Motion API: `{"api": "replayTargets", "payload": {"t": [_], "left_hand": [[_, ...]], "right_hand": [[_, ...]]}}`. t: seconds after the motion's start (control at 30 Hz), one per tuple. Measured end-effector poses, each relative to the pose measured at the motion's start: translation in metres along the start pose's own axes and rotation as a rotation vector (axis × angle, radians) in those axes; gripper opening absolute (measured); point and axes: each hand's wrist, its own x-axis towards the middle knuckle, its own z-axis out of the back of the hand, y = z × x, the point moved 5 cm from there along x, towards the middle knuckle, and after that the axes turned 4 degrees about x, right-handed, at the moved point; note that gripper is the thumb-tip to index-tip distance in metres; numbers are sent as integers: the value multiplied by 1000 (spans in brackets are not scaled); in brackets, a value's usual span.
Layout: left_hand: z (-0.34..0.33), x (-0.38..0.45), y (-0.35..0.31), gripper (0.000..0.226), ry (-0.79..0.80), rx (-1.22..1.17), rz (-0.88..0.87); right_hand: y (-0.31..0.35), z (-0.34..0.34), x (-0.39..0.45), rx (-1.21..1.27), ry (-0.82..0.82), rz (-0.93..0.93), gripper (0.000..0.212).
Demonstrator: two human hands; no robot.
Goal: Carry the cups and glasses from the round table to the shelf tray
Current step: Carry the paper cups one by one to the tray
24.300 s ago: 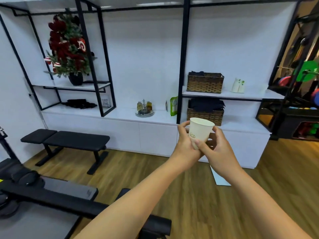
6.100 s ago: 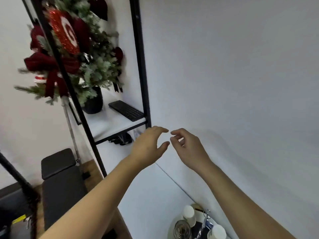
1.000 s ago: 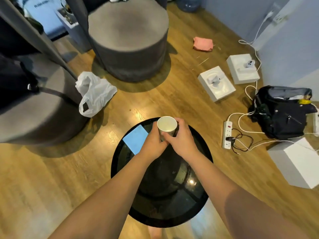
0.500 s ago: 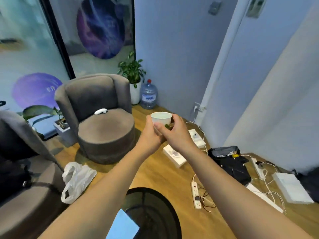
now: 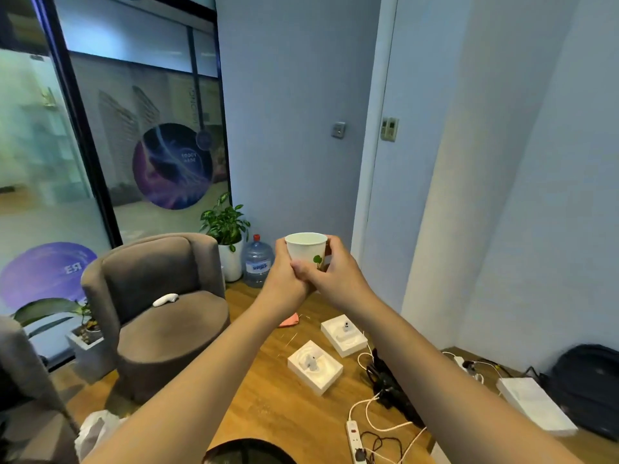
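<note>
A white paper cup (image 5: 305,248) with a small green leaf print stands upright in front of me at chest height. Both hands wrap its lower half: my left hand (image 5: 284,277) on the left side, my right hand (image 5: 336,274) on the right, fingers overlapping at the front. The cup's inside is not visible. Only the far rim of the black round table (image 5: 248,451) shows at the bottom edge, well below the cup. The shelf and its tray are out of view.
A brown armchair (image 5: 160,316) sits left, with a potted plant (image 5: 226,226) and water bottle (image 5: 257,261) behind. Two white boxes (image 5: 315,366), a power strip (image 5: 355,440), cables and a black bag (image 5: 589,383) lie on the wooden floor to the right.
Both hands lifted the cup off the round table and hold it up. My view has tilted up from the table to the room, so the table has dropped to the bottom edge.
</note>
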Motion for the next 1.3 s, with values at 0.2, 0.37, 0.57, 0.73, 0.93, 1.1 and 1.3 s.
{"api": "replayTargets", "payload": {"t": [0.2, 0.37, 0.57, 0.73, 0.93, 1.1, 1.3], "left_hand": [[-55, -11, -36, 66, 141, -114, 1], [-107, -18, -64, 73, 297, -125, -163], [-194, -76, -116, 67, 615, -253, -278], [-274, -177, -165, 81, 934, -340, -367], [-328, -313, -234, 97, 1164, -426, -491], [-350, -447, -310, 86, 1325, -520, -614], [-371, -629, -385, 88, 1498, -574, -697]], "right_hand": [[-1, 52, -31, -21, -118, -35, 64], [-5, 111, -63, -30, -325, -77, 62], [-16, 186, -156, -148, -566, -145, 57], [-27, 247, -283, -240, -804, -278, 61], [-3, 298, -441, -333, -1058, -376, 57], [35, 332, -585, -360, -1261, -424, 51], [81, 357, -770, -385, -1448, -479, 45]]}}
